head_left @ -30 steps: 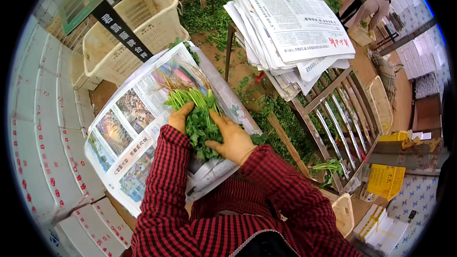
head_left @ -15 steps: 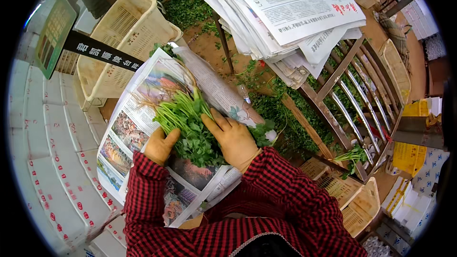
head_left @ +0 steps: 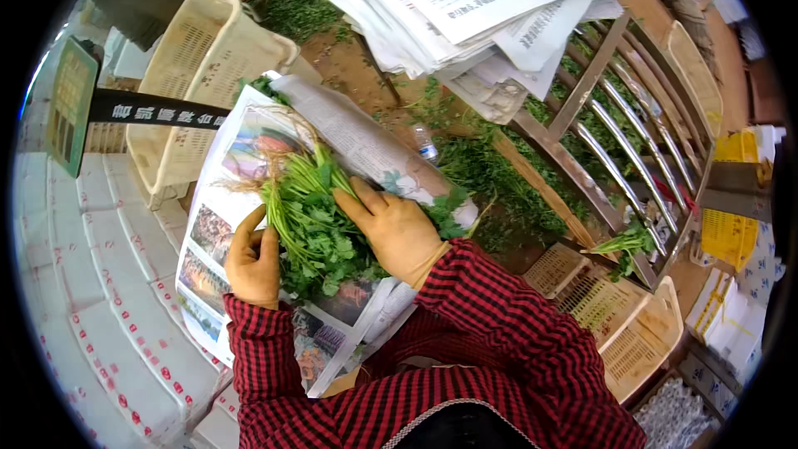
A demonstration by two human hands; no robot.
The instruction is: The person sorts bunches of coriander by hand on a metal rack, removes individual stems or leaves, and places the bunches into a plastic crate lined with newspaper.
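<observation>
A bunch of cilantro with green stems and thin pale roots lies on opened newspaper sheets across my lap. My right hand, in a tan glove, rests on the right side of the bunch, fingers stretched out over the leaves. At the left edge of the stems is my left hand, gloved too, its thumb and fingers curled close together. What lies between them is hidden. A rolled part of the paper runs along the bunch's right, with more cilantro poking from its near end.
A stack of newspapers sits on a metal-barred bench ahead right. Cream plastic crates stand at far left, and another crate at near right. White boxes line the left. Loose greens cover the ground.
My left hand has shifted left and drawn back to the bunch's edge, its fingers now curled. My right hand stays on the leaves. The view has shifted slightly.
</observation>
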